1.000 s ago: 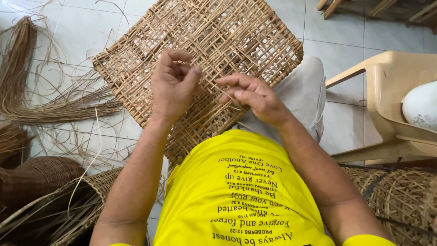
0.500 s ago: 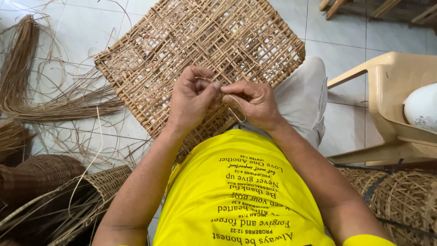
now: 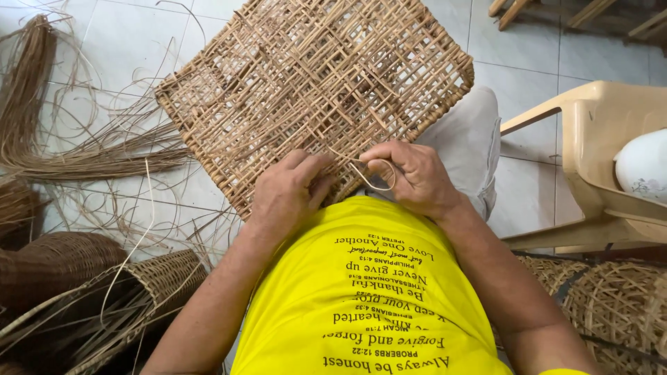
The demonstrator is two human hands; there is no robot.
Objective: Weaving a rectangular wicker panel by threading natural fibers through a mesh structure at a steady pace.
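A flat open-weave rattan panel (image 3: 313, 76) rests on my lap and slopes away toward the tiled floor. My left hand (image 3: 288, 191) presses on its near edge with fingers curled against the weave. My right hand (image 3: 413, 177) sits beside it and pinches a thin cane strand (image 3: 372, 177) that curls into a small loop between the two hands. The strand's far end runs into the weave. My yellow shirt fills the bottom of the view.
Bundles of loose cane strips (image 3: 76, 156) lie spread on the floor at left. Woven baskets (image 3: 83, 285) stand at lower left and another basket (image 3: 611, 312) at lower right. A beige plastic chair (image 3: 597, 139) holding a white object (image 3: 643, 167) stands at right.
Both hands have come down to the panel's near edge and closer together. The left hand lowered from above the weave, and the strand now forms a loop at the right hand.
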